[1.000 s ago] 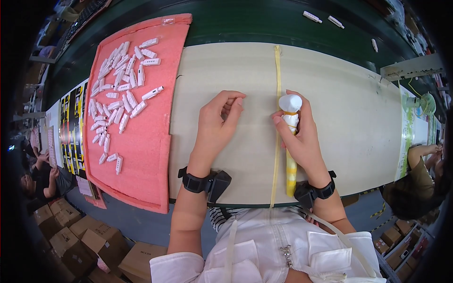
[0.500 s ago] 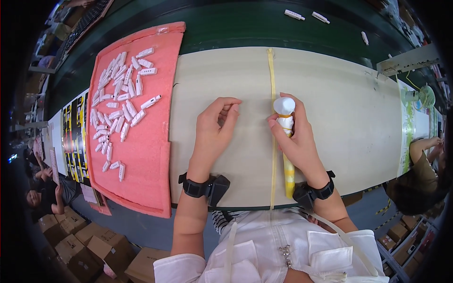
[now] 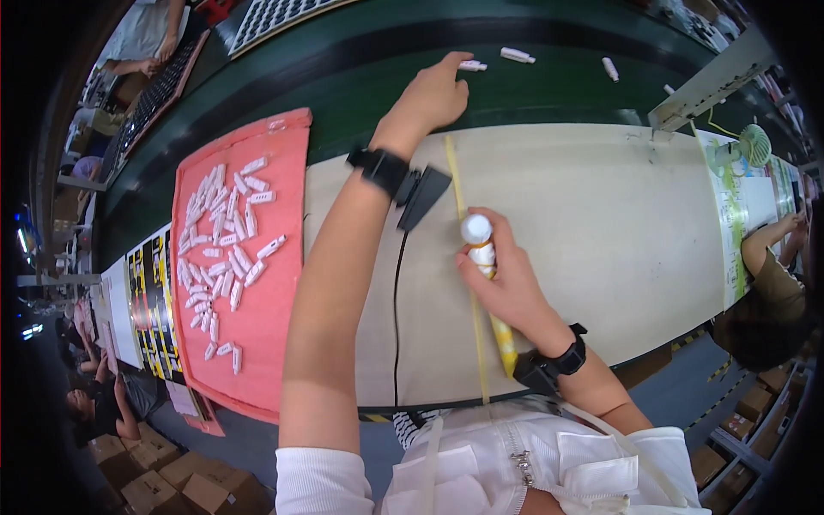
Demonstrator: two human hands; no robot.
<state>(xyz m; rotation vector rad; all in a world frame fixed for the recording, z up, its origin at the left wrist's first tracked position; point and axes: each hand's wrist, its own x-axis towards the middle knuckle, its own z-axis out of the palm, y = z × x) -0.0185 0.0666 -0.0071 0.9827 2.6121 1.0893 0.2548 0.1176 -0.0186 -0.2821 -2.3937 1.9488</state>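
Note:
My left hand reaches out over the dark green belt. Its index finger is stretched onto a small white device, with the thumb held apart. The other fingers are partly hidden. My right hand is closed around a stick with a padded white head, bound with yellow bands under the head. Its yellow-and-white shaft runs down below the hand toward the table's near edge.
At left, a pink padded mat carries several white devices. More devices lie on the belt. A yellow strip crosses the grey table. A small green fan and a metal bracket stand at right. Other people sit nearby.
My left hand has gone from above the table out to the belt and a white device there. My right hand still grips the stick. The devices on the belt appear farther left.

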